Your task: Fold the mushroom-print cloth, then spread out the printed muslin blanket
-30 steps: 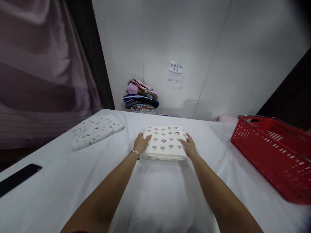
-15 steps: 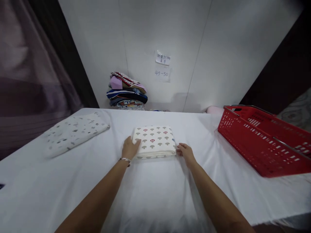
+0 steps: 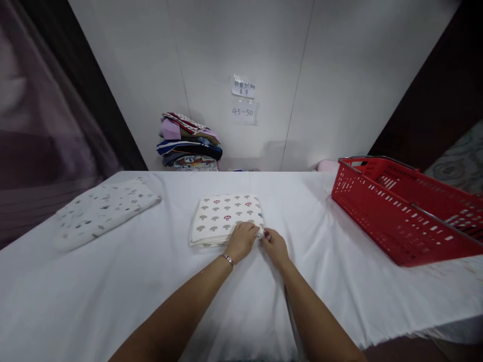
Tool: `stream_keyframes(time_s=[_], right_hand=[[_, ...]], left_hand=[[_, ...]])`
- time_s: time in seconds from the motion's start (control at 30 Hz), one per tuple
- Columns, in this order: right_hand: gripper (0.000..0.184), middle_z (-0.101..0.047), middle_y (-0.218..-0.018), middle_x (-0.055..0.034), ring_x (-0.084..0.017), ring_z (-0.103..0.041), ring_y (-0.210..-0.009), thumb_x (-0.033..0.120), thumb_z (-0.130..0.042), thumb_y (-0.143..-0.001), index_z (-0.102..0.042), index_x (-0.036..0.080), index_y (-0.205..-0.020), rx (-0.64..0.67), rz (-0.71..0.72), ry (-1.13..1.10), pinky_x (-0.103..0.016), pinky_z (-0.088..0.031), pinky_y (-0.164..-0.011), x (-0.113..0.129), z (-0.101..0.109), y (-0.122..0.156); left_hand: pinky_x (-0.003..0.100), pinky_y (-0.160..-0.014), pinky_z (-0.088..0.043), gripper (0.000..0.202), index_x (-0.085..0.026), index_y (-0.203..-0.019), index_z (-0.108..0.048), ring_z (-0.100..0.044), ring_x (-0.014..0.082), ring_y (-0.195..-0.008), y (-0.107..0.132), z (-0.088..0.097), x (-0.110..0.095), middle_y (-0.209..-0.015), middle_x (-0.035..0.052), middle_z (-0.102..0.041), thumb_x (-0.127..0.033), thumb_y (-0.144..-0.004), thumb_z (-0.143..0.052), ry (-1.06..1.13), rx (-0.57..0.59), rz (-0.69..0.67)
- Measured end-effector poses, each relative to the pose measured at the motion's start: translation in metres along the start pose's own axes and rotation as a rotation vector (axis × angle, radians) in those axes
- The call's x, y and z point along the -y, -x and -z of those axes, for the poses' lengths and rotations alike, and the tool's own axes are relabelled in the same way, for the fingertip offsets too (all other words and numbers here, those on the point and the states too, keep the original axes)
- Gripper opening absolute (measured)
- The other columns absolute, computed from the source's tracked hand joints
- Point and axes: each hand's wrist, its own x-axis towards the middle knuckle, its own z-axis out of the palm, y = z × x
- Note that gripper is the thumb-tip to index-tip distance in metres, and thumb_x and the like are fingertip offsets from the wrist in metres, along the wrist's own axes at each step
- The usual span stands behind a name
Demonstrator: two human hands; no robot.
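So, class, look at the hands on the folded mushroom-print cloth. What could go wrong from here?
First, the left hand and right hand meet at the near right corner of the mushroom-print cloth, so a tug there might pull its stacked layers out of line. Second, the left hand lies over its near edge, so pressing could crease the top. Third, the white cover beneath is loose and wrinkled; it might bunch up if dragged along.

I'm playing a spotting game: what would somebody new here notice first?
Probably the big red basket on the right side of the white table. Next, the folded mushroom-print cloth in the middle, with the left hand and right hand at its near right corner. A colourful fabric stack stands out beyond the table's far edge.
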Motion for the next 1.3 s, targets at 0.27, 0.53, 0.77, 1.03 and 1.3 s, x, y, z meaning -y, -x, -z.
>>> stream_keyframes(time_s=[0.27,0.53,0.77,1.03,1.3], right_hand=[[0.043,-0.062,-0.1,-0.0029,-0.017,-0.056,-0.085,0.022,-0.048,-0.074,-0.055,0.023,-0.117,0.022,0.024,0.042,-0.031,-0.044,-0.078,0.001,0.001,-0.003],[0.04,-0.063,-0.084,0.0025,-0.015,-0.058,-0.072,0.022,-0.048,-0.075,-0.053,0.027,-0.114,0.018,-0.026,-0.035,-0.028,-0.044,-0.069,0.001,0.001,-0.002],[0.041,-0.062,-0.081,0.0031,-0.014,-0.056,-0.065,0.027,-0.047,-0.076,-0.05,0.025,-0.117,0.043,-0.055,-0.159,-0.026,-0.044,-0.064,0.002,0.005,-0.002],[0.051,-0.062,-0.09,0.0002,-0.015,-0.057,-0.071,0.043,-0.052,-0.078,-0.047,0.026,-0.126,0.047,-0.006,-0.1,-0.028,-0.046,-0.069,0.01,0.008,0.002],[0.044,-0.053,-0.111,-0.0035,-0.014,-0.056,-0.077,0.037,-0.051,-0.08,-0.048,0.028,-0.123,-0.048,0.089,0.057,-0.028,-0.046,-0.067,0.018,0.0,0.008]], left_hand=[[0.038,-0.085,-0.037,0.025,-0.021,-0.106,-0.055,-0.05,0.0213,-0.1,-0.01,-0.006,0.003,-0.103,0.0055,-0.059,-0.017,-0.083,-0.047,-0.067,0.039,-0.026],[0.036,-0.086,-0.038,0.02,-0.02,-0.1,-0.058,-0.051,0.0207,-0.1,-0.011,-0.021,0.005,-0.102,0.0059,-0.059,-0.024,-0.089,-0.042,-0.066,-0.054,0.022],[0.036,-0.08,-0.04,0.017,-0.02,-0.098,-0.058,-0.051,0.0209,-0.093,-0.007,-0.023,0.001,-0.098,0.0049,-0.058,-0.023,-0.087,-0.046,-0.11,-0.037,0.039],[0.039,-0.09,-0.039,0.027,-0.02,-0.11,-0.055,-0.049,0.0226,-0.105,-0.003,-0.019,0.009,-0.112,0.0082,-0.057,-0.022,-0.083,-0.05,-0.016,-0.059,0.06],[0.039,-0.091,-0.038,0.025,-0.021,-0.107,-0.058,-0.049,0.0221,-0.106,0.017,-0.001,0.031,-0.111,0.0083,-0.057,-0.028,-0.086,-0.047,-0.035,-0.049,0.081]])
